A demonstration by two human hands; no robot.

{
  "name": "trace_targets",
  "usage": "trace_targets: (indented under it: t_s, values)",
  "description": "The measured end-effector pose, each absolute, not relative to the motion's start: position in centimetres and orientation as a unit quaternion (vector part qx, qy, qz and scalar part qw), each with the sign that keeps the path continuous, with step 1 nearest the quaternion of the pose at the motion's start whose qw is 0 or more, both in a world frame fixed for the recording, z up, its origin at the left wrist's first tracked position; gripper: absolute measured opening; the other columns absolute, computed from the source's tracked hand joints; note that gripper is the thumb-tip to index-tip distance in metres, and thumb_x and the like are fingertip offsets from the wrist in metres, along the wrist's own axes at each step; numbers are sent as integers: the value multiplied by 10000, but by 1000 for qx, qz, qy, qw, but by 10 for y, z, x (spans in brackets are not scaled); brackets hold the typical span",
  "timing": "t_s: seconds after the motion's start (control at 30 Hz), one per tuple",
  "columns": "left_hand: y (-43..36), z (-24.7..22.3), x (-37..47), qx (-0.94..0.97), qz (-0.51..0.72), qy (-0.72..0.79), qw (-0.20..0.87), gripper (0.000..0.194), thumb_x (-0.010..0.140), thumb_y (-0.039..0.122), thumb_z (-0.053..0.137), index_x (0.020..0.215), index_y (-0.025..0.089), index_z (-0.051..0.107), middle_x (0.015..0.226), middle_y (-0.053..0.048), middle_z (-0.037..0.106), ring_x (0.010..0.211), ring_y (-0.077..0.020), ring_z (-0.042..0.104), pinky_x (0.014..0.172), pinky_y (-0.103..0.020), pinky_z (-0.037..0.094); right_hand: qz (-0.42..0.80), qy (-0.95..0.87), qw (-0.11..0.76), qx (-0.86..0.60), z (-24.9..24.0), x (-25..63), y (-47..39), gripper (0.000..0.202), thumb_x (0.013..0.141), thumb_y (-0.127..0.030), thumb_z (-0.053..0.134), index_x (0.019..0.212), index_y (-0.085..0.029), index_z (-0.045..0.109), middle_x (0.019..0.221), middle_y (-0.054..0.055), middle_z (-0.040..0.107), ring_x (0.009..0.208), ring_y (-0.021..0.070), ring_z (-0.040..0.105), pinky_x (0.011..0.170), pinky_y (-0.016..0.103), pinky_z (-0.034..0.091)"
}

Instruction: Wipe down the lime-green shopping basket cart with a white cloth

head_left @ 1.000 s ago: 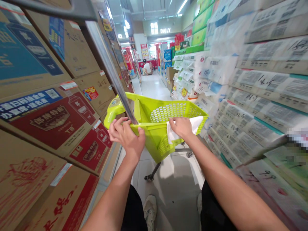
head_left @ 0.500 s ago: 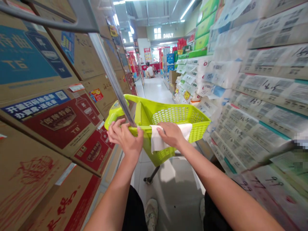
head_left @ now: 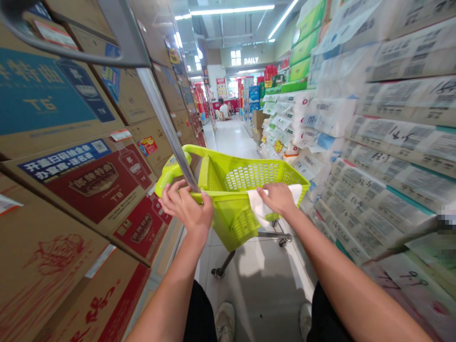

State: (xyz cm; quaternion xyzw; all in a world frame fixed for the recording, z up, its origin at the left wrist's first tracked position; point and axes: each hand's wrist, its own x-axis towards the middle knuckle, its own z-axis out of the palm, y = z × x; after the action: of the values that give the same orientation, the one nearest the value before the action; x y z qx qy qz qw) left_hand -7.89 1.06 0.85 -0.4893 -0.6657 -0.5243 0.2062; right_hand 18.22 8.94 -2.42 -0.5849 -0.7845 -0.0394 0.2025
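Wiping the rim looks like the step in hand: the right hand, fingers bent, pinches a white cloth against the lime basket. The left hand, half closed with spread fingers, holds the rim beside the metal pole. Another stroke calls for that steadying hold. The basket's floor is hidden; contents cannot be told.

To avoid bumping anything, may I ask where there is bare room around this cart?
Bare floor shows between the shoes, but for a speck, and along the aisle beyond the cart. Its near rim is bare between left hand and white cloth. The right hand rests on the cloth. Cartons crowd the left, packs the right.
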Motion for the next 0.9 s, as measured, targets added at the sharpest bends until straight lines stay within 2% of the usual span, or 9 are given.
trace_targets:
  t_s: [0.17,0.27,0.37,0.5,0.67,0.77,0.9]
  values:
    - [1,3,-57,-516,-514,-651,215,265,889,393,540,1071,203,581,1383,-192,577,1511,-373,296,1261,-658,86,4,-828,318,-463,-15,120,64,547,1060,-575,408,1329,-168,656,1283,124,734,1196,275,650,1026,387,415]
    - [-4,2,-49,-538,-507,-640,209,295,931,415,527,1112,190,588,1406,-192,565,1512,-365,306,1262,-646,92,15,-844,354,-403,-10,102,56,568,1064,-576,402,1395,-161,603,1369,133,688,1258,275,611,1064,396,402]
    - [-2,2,-51,-546,-500,-641,203,304,938,423,539,1124,189,599,1451,-191,542,1526,-357,286,1266,-631,98,0,-853,328,-406,-9,108,58,535,1076,-559,376,1326,-167,639,1282,126,721,1191,280,632,1011,393,417]
    - [6,5,-62,-533,-497,-657,195,267,890,407,600,1073,213,617,1489,-166,531,1534,-367,269,1261,-622,132,-34,-828,257,-496,-15,147,76,545,1097,-543,301,1114,-190,717,1084,110,763,1059,269,663,933,372,410]
    - [12,9,-73,-530,-483,-669,196,287,868,421,591,1064,214,622,1475,-159,547,1534,-386,275,1241,-642,152,-62,-750,197,-628,-29,216,106,595,1094,-512,296,1023,-166,774,1083,156,770,1065,284,664,932,373,397]
    - [12,8,-73,-532,-475,-672,199,328,871,438,564,1094,203,618,1434,-165,564,1528,-392,284,1240,-646,136,-69,-727,209,-651,-36,233,115,546,1088,-457,324,1038,-163,781,1106,154,767,1097,301,644,958,392,389]
    - [12,7,-69,-529,-478,-674,195,339,871,439,543,1101,201,614,1396,-165,572,1527,-387,278,1251,-650,94,-46,-762,274,-585,-38,199,104,473,1086,-442,347,1114,-186,745,1134,113,753,1115,293,622,1000,410,375]
